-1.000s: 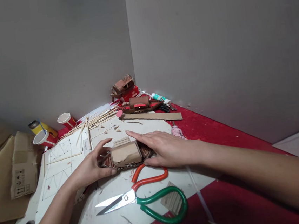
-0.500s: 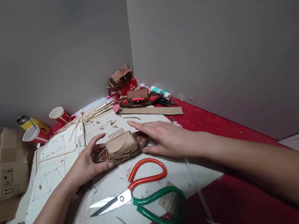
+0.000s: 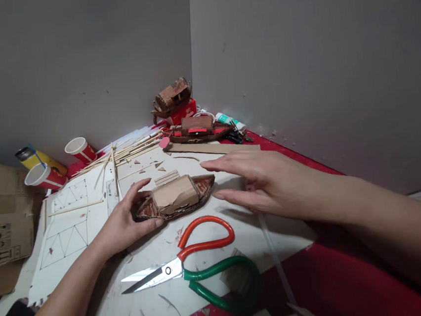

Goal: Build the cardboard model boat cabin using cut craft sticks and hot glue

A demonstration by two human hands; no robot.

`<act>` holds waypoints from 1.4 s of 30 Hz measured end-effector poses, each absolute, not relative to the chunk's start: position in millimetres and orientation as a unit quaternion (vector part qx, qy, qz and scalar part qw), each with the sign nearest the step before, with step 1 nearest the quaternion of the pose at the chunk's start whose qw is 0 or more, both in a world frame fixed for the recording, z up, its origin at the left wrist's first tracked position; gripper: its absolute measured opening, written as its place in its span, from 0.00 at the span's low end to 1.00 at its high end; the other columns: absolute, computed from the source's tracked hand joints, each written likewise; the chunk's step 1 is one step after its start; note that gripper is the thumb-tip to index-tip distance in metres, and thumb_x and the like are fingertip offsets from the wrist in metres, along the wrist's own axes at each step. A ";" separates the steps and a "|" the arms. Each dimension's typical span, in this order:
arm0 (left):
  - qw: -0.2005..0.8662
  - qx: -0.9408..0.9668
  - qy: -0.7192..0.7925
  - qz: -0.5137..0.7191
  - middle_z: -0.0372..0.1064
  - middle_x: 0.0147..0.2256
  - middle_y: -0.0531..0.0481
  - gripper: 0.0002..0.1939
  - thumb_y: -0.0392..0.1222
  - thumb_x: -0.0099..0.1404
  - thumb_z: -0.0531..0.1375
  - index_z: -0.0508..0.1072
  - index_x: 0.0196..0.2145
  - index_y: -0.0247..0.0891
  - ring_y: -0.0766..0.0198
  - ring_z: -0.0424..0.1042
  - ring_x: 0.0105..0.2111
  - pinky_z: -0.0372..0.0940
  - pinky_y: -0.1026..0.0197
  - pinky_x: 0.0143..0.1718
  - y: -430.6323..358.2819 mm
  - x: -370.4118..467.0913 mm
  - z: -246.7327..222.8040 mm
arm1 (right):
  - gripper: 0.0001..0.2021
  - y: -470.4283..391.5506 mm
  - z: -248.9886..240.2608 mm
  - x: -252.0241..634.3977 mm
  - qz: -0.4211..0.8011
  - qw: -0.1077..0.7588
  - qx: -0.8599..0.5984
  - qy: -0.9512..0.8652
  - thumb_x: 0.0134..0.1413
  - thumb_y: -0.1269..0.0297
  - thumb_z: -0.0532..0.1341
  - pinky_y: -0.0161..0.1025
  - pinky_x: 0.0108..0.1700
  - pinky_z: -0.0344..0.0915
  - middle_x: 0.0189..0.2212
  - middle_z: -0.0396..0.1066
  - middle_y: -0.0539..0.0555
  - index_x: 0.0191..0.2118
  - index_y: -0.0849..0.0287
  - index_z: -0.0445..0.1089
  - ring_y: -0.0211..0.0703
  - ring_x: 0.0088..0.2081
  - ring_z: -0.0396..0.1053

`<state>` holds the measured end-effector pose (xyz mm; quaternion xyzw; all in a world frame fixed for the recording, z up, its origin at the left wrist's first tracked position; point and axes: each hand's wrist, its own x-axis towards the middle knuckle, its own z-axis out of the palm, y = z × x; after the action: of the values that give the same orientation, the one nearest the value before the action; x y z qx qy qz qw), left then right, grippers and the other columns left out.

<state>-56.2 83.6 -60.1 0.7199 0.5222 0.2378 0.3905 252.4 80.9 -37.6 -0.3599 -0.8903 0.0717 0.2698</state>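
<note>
A small cardboard boat [image 3: 175,196] with a tan curved roof lies on the white board [image 3: 109,307]. At its left end, my left hand [image 3: 125,226] has thumb and fingers around the hull, the thumb at the near side. My right hand [image 3: 257,181] is just off the boat's right end, fingers apart and holding nothing. Nearer to me lie scissors [image 3: 169,270] with one orange and one green handle, their blades pointing left and slightly apart. Just behind the boat rests a small piece of ridged cardboard [image 3: 166,177].
Behind are a brown boat model [image 3: 196,128], another [image 3: 173,97] on a red box, thin sticks [image 3: 135,153] and a cardboard strip [image 3: 213,148]. Two paper cups [image 3: 80,149], a yellow container [image 3: 53,165] and a cardboard box [image 3: 9,212] stand left. Grey walls rise behind.
My right hand has moved right, off the boat's right end, which now shows. My left hand stays at the left end. The whole view has shifted slightly.
</note>
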 end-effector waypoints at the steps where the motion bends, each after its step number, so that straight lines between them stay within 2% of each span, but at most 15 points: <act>1: 0.392 0.721 0.519 0.236 0.71 0.54 0.41 0.43 0.48 0.54 0.70 0.57 0.65 0.46 0.47 0.70 0.54 0.61 0.47 0.58 83.4 -56.7 -61.0 | 0.21 79.3 -36.1 252.7 0.074 0.274 -0.357 -0.890 0.62 0.59 0.59 0.53 0.53 0.70 0.49 0.76 0.58 0.59 0.56 0.67 0.54 0.52 0.72; 7: 0.408 0.717 0.516 0.230 0.65 0.59 0.39 0.49 0.46 0.53 0.71 0.52 0.67 0.49 0.45 0.66 0.59 0.58 0.43 0.61 81.7 -59.2 -64.7 | 0.17 71.2 -25.7 253.4 0.065 0.299 -0.331 -0.892 0.64 0.61 0.59 0.48 0.49 0.73 0.44 0.78 0.57 0.56 0.57 0.70 0.51 0.46 0.76; 12: 0.414 0.718 0.508 0.234 0.65 0.60 0.38 0.51 0.45 0.54 0.71 0.50 0.68 0.50 0.44 0.66 0.59 0.58 0.42 0.60 81.7 -59.0 -67.5 | 0.16 65.7 -18.1 259.5 0.031 0.318 -0.349 -0.881 0.65 0.58 0.57 0.51 0.50 0.72 0.47 0.77 0.54 0.56 0.53 0.70 0.51 0.47 0.76; 19: 0.382 0.741 0.508 0.218 0.68 0.57 0.40 0.51 0.46 0.53 0.70 0.51 0.69 0.49 0.47 0.72 0.53 0.63 0.45 0.56 82.4 -62.8 -60.3 | 0.14 43.9 -30.7 261.3 0.037 0.316 -0.325 -0.891 0.66 0.61 0.57 0.42 0.34 0.72 0.31 0.78 0.53 0.55 0.52 0.68 0.46 0.33 0.76; 22: 0.382 0.757 0.504 0.166 0.65 0.59 0.40 0.50 0.45 0.54 0.70 0.50 0.69 0.50 0.48 0.70 0.54 0.65 0.46 0.55 84.2 -73.8 -46.6 | 0.12 42.6 -40.9 262.2 0.051 0.320 -0.300 -0.897 0.66 0.65 0.57 0.39 0.34 0.72 0.31 0.78 0.52 0.53 0.54 0.67 0.43 0.31 0.76; 24: 0.378 0.764 0.496 0.163 0.64 0.60 0.40 0.47 0.44 0.56 0.69 0.52 0.68 0.50 0.49 0.69 0.55 0.64 0.48 0.55 85.6 -81.8 -36.0 | 0.10 45.9 -46.4 262.8 0.033 0.325 -0.288 -0.900 0.66 0.68 0.57 0.39 0.35 0.72 0.31 0.78 0.54 0.51 0.57 0.68 0.43 0.31 0.76; 26: 0.365 0.753 0.495 0.236 0.68 0.57 0.41 0.36 0.44 0.59 0.67 0.62 0.63 0.47 0.52 0.70 0.53 0.65 0.51 0.54 86.7 -87.5 -25.9 | 0.09 49.3 -49.6 262.9 0.014 0.331 -0.277 -0.902 0.65 0.69 0.57 0.39 0.34 0.72 0.30 0.78 0.54 0.49 0.59 0.69 0.44 0.30 0.77; 28: 0.336 0.710 0.508 0.354 0.75 0.45 0.44 0.19 0.44 0.60 0.66 0.74 0.49 0.41 0.57 0.74 0.44 0.68 0.56 0.48 87.5 -90.3 -16.8 | 0.09 50.6 -50.1 262.7 0.013 0.338 -0.271 -0.901 0.65 0.69 0.57 0.40 0.33 0.72 0.30 0.79 0.54 0.49 0.59 0.69 0.44 0.30 0.77; 30: 0.292 0.655 0.531 0.451 0.75 0.32 0.49 0.08 0.43 0.60 0.66 0.75 0.34 0.38 0.63 0.74 0.34 0.69 0.61 0.40 87.5 -91.7 -8.3 | 0.09 49.6 -48.9 262.6 0.019 0.342 -0.266 -0.901 0.65 0.69 0.57 0.40 0.33 0.72 0.31 0.79 0.54 0.49 0.58 0.69 0.44 0.30 0.77; 33: 0.234 0.639 0.549 0.485 0.70 0.24 0.54 0.08 0.42 0.60 0.65 0.72 0.27 0.38 0.67 0.68 0.26 0.65 0.65 0.31 85.3 -95.5 3.6 | 0.09 46.9 -46.6 263.1 0.021 0.340 -0.267 -0.901 0.66 0.69 0.56 0.40 0.34 0.72 0.31 0.79 0.54 0.49 0.58 0.68 0.43 0.30 0.77; 38: 0.165 0.667 0.583 0.433 0.59 0.17 0.56 0.20 0.44 0.68 0.56 0.64 0.18 0.39 0.69 0.59 0.20 0.60 0.66 0.25 78.6 -103.9 14.3 | 0.09 45.7 -48.6 263.9 0.016 0.336 -0.267 -0.903 0.68 0.67 0.53 0.36 0.32 0.73 0.31 0.79 0.53 0.49 0.57 0.66 0.41 0.31 0.78; 40: 0.167 0.660 0.599 0.421 0.61 0.17 0.55 0.20 0.44 0.67 0.56 0.65 0.18 0.38 0.69 0.60 0.19 0.60 0.66 0.24 77.5 -105.9 14.0 | 0.09 45.9 -51.3 263.8 0.014 0.334 -0.264 -0.905 0.68 0.65 0.52 0.34 0.33 0.74 0.32 0.80 0.52 0.50 0.54 0.66 0.40 0.32 0.79; 42: 0.187 0.653 0.611 0.407 0.66 0.20 0.54 0.13 0.44 0.63 0.60 0.70 0.22 0.37 0.69 0.64 0.21 0.61 0.66 0.25 77.5 -107.9 12.5 | 0.10 46.2 -54.7 264.1 0.016 0.340 -0.291 -0.894 0.68 0.59 0.51 0.31 0.34 0.74 0.33 0.80 0.47 0.48 0.49 0.67 0.37 0.31 0.79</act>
<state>-107.9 77.5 12.5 0.6526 0.6111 0.4069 0.1873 264.1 46.2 -54.7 -0.2905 -0.8944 0.0161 0.3396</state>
